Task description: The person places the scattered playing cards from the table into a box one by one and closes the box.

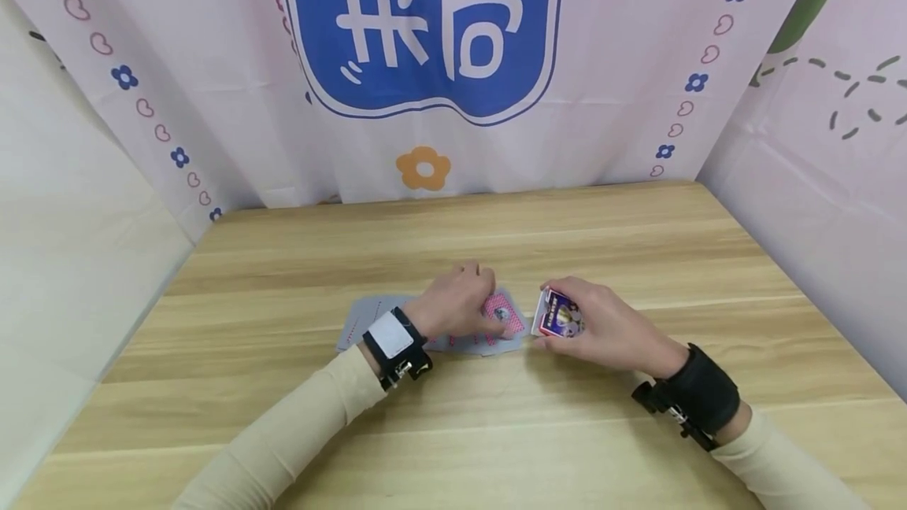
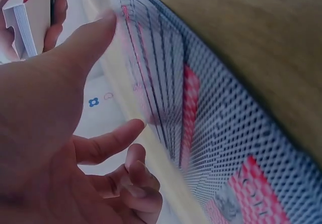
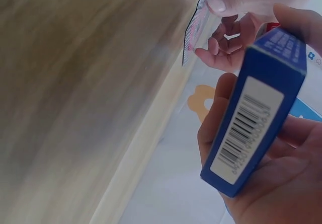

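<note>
Head cam: card box (image 1: 562, 316) is gripped edgewise in the right hand (image 1: 605, 329), prob so its mouth's aimed at the left hand (image 1: 457, 301), held thumb-and-finger wide over fanned cards (image 1: 503, 313).

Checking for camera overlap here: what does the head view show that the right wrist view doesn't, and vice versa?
Only the head view shows the cream sleeves and the black band on the right wrist. Only the right wrist view shows the barcode on the card box. Both show the right hand holding that box, the left hand at the spread cards, the wooden table and the orange flower on the backdrop.
</note>
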The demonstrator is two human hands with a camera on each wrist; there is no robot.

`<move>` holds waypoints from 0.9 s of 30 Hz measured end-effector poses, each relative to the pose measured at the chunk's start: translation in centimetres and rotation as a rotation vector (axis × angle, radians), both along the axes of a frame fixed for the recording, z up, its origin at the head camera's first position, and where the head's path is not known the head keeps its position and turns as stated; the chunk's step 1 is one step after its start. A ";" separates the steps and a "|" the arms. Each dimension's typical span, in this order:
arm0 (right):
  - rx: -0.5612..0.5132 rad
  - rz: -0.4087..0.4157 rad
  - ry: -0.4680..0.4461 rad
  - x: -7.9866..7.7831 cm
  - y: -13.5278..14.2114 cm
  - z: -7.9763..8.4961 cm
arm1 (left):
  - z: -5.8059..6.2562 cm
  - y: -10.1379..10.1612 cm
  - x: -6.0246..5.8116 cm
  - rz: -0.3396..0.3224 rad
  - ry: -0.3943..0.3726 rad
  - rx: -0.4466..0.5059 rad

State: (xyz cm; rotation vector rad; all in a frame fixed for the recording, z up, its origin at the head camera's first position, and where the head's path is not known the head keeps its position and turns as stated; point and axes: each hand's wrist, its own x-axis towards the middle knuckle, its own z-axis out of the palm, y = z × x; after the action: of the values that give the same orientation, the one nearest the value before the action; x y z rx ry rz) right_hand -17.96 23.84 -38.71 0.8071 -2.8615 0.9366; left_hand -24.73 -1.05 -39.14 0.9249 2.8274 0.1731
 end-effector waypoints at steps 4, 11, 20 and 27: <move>-0.006 0.009 -0.001 0.0 0.0 0.0 | 0.0 0.2 -0.2 0.029 -0.054 0.042; 0.008 0.008 -0.012 0.0 -0.2 -0.2 | 0.4 0.7 -0.2 0.102 -0.155 0.084; 0.027 0.009 -0.032 0.1 -0.4 -0.2 | 0.4 0.7 -0.7 0.135 -0.220 0.070; 0.032 0.011 -0.041 0.1 -0.5 -0.3 | 0.7 0.8 -0.8 0.134 -0.215 0.059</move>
State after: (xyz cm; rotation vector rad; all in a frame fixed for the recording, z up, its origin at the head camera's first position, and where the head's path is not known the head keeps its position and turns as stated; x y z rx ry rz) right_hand -17.86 23.37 -39.00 0.8161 -2.9173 0.9214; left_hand -25.51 -0.28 -38.40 0.6822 2.6953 0.3523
